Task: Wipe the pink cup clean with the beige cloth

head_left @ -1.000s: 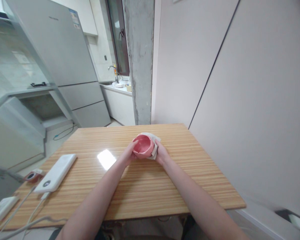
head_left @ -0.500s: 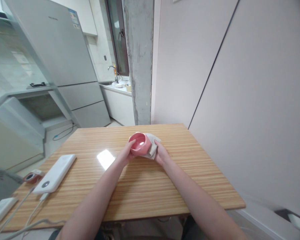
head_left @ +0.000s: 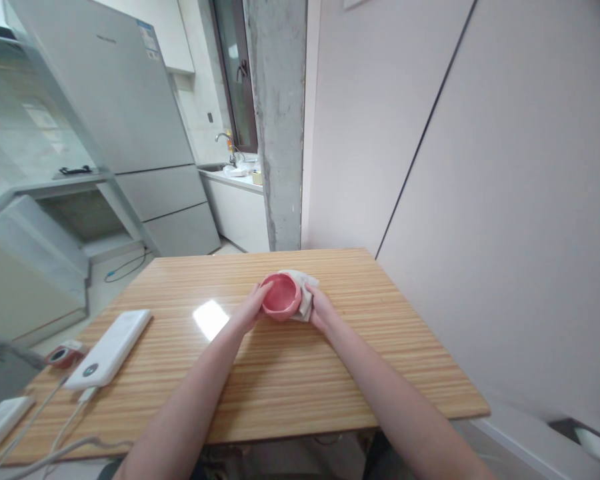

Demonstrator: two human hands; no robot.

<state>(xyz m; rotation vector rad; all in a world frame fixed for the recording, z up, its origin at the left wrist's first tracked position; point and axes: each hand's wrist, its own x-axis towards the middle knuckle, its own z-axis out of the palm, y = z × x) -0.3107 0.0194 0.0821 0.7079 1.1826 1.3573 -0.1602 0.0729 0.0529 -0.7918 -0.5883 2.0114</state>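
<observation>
A tall grey refrigerator [head_left: 130, 113] and a bare concrete pillar [head_left: 279, 120] stand behind a striped wooden surface [head_left: 290, 373], where a person's two bare arms reach forward. Toward the left edge of the surface lie a white power bank [head_left: 109, 347] with cables [head_left: 55, 427] trailing from it and a small red device [head_left: 63, 353]. Near the far middle, the left hand [head_left: 247, 310] grips the near rim of a pink bowl [head_left: 280, 297], tilted toward the camera, while the right hand [head_left: 317, 310] presses a pale cloth [head_left: 304, 293] against its right side.
</observation>
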